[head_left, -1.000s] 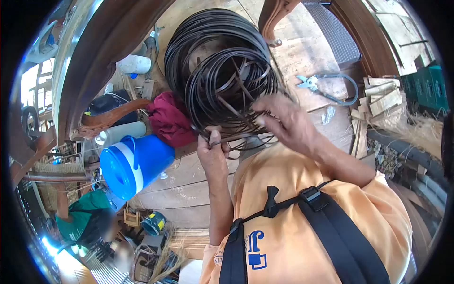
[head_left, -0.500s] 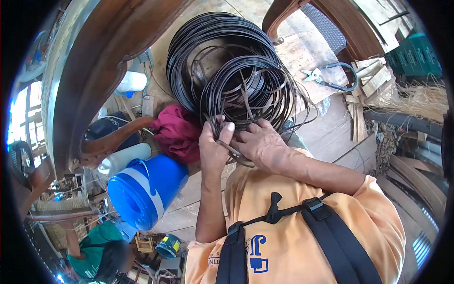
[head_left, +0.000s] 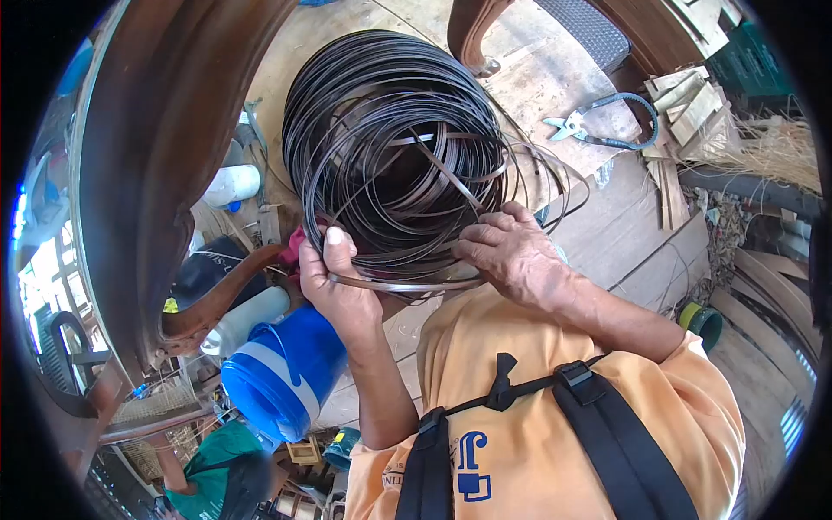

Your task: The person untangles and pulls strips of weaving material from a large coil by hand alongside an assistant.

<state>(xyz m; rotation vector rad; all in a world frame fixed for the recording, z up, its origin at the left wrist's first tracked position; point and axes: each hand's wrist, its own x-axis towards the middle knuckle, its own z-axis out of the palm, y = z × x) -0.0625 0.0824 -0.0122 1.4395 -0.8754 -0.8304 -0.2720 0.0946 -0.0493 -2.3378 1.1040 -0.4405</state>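
A smaller coil of thin dark brown flat strips (head_left: 407, 253) is held between my hands. My left hand (head_left: 336, 276) is closed around the coil's left side, thumb on top. On the coil's right side my right hand (head_left: 513, 253) is closed with curled fingers, and one strip runs up and left from them. Behind and partly beneath it lies a larger coil of similar dark strips (head_left: 347, 78) on the wooden tabletop (head_left: 542, 82). Several loose strip loops stick out to the right, above my right hand.
Pruning shears (head_left: 598, 126) lie on the tabletop at right. Carved dark wood (head_left: 160, 130) rises at left. A blue bucket (head_left: 277, 373) stands lower left, by a maroon cloth (head_left: 293, 251). Wood offcuts (head_left: 680, 104) are piled at right. A person in green (head_left: 217, 472) is at lower left.
My hands have moved apart, left hand leftward and right hand rightward. The smaller coil now spreads wider between them and overlaps the larger one more. The view has shifted slightly.
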